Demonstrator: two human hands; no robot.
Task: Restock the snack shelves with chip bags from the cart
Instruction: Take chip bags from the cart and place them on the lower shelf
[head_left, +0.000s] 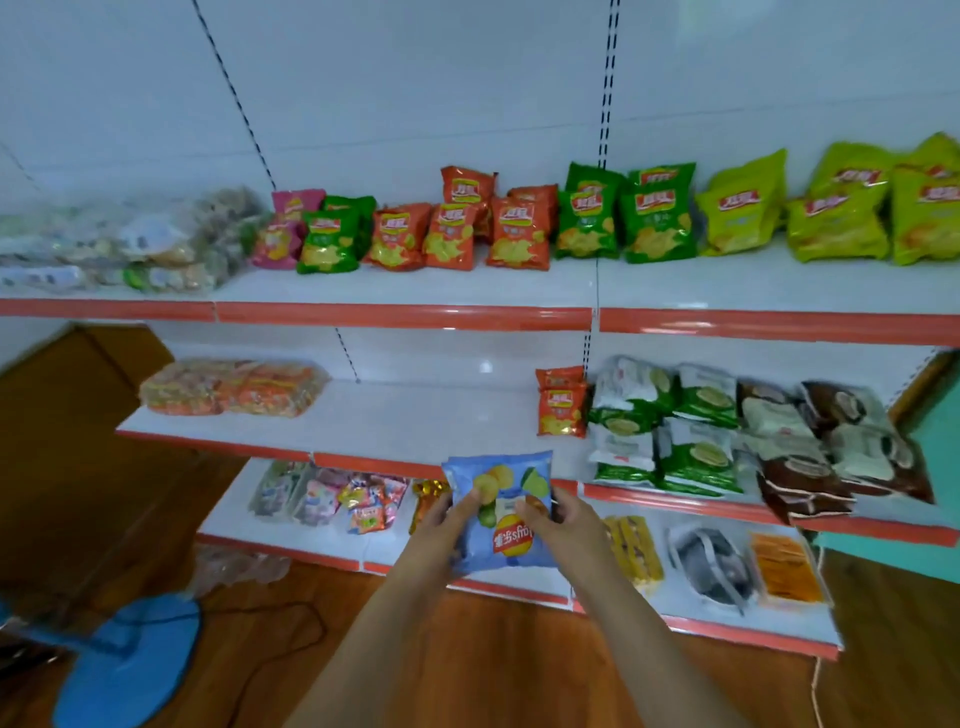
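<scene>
Gripping a blue chip bag (500, 512) from both sides, the left hand (442, 525) and right hand (558, 519) curl thumbs over its front and hold it upside down before the middle shelf (415, 415). Just up and right, two orange chip bags (560, 402) stand on that shelf.

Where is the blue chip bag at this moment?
In the head view, the blue chip bag sits low and centre, held between the left hand and right hand in front of the middle shelf, below the small orange bags.
</scene>
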